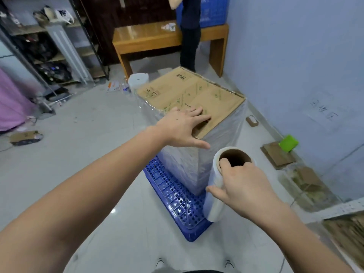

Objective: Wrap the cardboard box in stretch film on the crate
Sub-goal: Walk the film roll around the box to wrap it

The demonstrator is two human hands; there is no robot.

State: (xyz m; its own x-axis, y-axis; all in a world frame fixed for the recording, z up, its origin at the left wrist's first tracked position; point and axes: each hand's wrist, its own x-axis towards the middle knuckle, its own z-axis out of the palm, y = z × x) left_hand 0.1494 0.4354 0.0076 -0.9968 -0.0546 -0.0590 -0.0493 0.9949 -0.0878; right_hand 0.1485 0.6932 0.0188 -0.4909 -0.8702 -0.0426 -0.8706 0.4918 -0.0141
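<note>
A tall cardboard box (197, 91) stands on a blue perforated plastic crate (177, 198). Clear stretch film (222, 138) covers the box's sides. My left hand (181, 128) lies flat with straight fingers on the near corner of the box top. My right hand (244, 184) grips a roll of stretch film (215, 196) held upright beside the box's near corner, a finger hooked into the brown cardboard core (235, 157). The roll's lower end hangs over the crate's edge.
A person in dark clothes (190, 32) stands at a wooden table (149, 39) behind the box. A white roll (137, 80) stands at the box's far left. Cardboard scraps (277, 154) and a green object (288, 143) lie along the blue wall. Shelving (55, 48) stands at the left.
</note>
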